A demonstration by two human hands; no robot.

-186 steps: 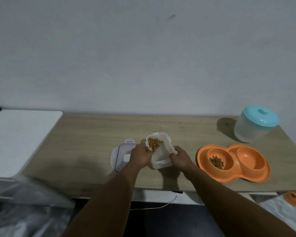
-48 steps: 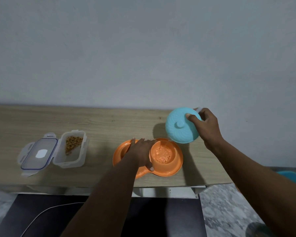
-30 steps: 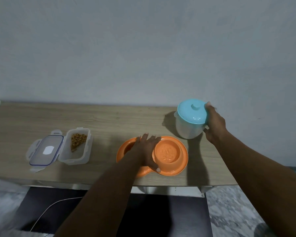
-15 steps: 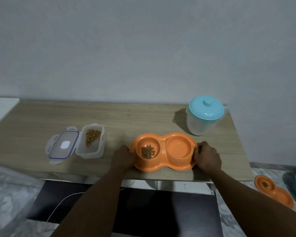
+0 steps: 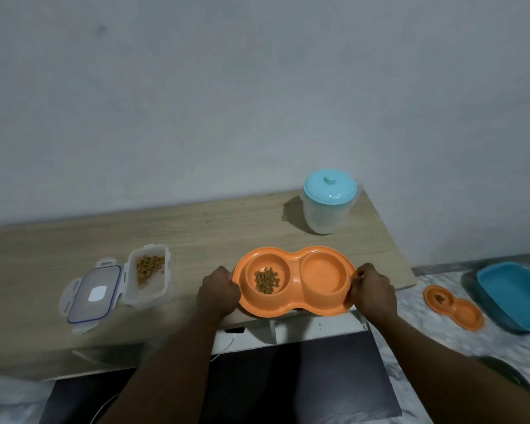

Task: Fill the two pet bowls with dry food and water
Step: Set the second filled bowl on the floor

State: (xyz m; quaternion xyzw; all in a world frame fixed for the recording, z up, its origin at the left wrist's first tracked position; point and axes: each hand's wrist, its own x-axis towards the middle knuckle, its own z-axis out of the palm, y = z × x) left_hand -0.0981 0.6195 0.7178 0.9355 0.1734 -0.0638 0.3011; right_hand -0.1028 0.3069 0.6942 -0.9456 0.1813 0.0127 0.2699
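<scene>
I have both hands clamped on the double bowl (image 5: 294,290). The left hand (image 5: 219,290) curls round its left end and the right hand (image 5: 372,293) pinches the rim at its right end. The bowl's long axis runs left to right, parallel to the front edge of the tabletop (image 5: 211,237), so it lies squarely between the two grips with neither hand nearer. It sits toward the right front corner, and its near rim juts past the front edge. I cannot tell whether it is lifted or resting there.

The kibble (image 5: 266,280) lies in the left well. The right well (image 5: 323,275) looks smooth, and I cannot say for sure that it holds water.

Behind the bowl, near the right rear corner, stands the jug (image 5: 328,206) with its lid on. The open food box (image 5: 147,280) and its lid (image 5: 94,296) lie toward the left front edge. Off the table to the right, a second orange bowl (image 5: 453,307) and a blue tub (image 5: 514,295) sit on the floor.

I judge filling is done or nearly so. Any carry must keep that long axis level.
</scene>
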